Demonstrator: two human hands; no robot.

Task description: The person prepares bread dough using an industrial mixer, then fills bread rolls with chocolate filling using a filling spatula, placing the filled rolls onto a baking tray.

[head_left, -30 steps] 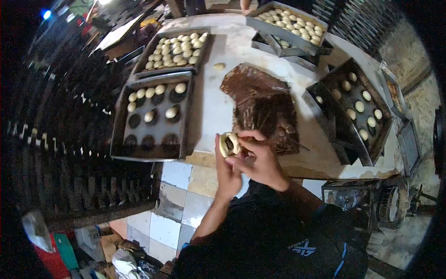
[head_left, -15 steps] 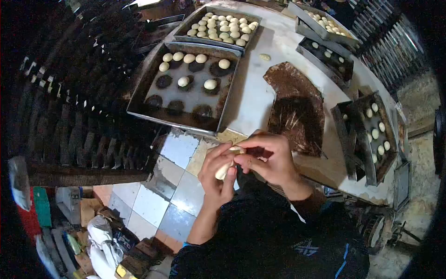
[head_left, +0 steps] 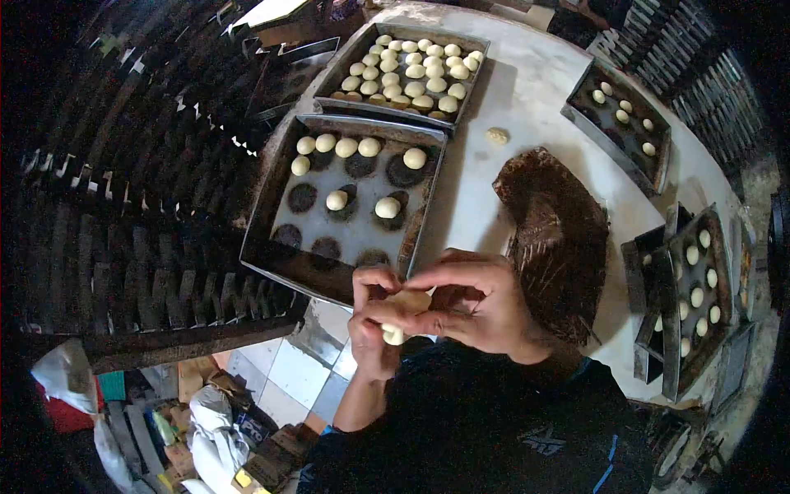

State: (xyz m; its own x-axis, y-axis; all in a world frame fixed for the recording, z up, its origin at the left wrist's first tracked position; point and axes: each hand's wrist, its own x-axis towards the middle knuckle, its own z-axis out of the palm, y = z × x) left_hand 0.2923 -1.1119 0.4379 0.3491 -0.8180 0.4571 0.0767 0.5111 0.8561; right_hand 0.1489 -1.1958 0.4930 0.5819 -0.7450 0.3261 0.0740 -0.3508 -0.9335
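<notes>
Cupping the dough piece (head_left: 393, 334) in your left hand (head_left: 374, 317), you have its long axis slanting across the view; one pale end points down and a little left, towards your body, while the other runs up and right towards your right hand (head_left: 485, 303); its middle is hidden, so its full outline cannot be told. Your left fingers are curled around it, crossing its middle, with the pale end poking out below them; your right thumb and forefinger pinch its upper part, the thumb along the near side and the forefinger arching over the far side. You hold it up in front of you, near the close corner of the sparsely filled tray (head_left: 356, 177); beyond your right hand, a dark brown mass (head_left: 559, 247) lies on the tabletop (head_left: 539, 90), with a small dough lump (head_left: 496, 136) near its far end.
</notes>
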